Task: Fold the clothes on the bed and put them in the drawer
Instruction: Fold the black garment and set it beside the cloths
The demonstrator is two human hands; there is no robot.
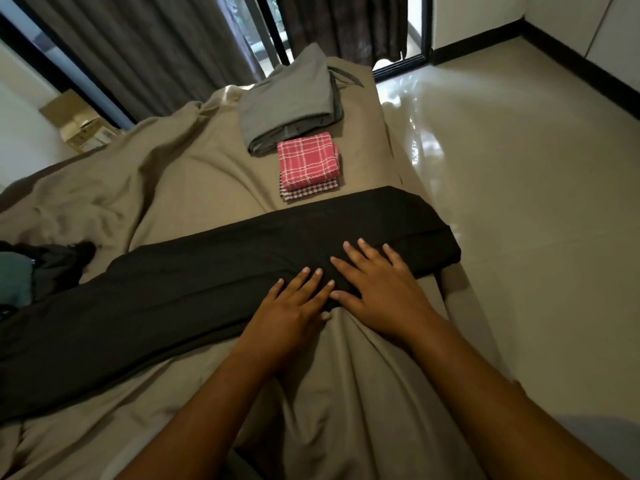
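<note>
A long black garment (194, 278) lies folded lengthwise across the tan bed (194, 174). My left hand (294, 306) and my right hand (377, 289) rest flat on its near edge, side by side, fingers straight and spread. Behind it sits a folded red checked cloth (306, 159) on top of a darker checked one (308, 194). Farther back lies a folded grey garment (291, 102). No drawer is in view.
A heap of dark and teal clothes (31, 271) lies at the bed's left edge. Glossy tiled floor (519, 202) runs along the right of the bed. Dark curtains (138, 46) and a glass door stand behind; a cardboard box (79, 123) sits at the far left.
</note>
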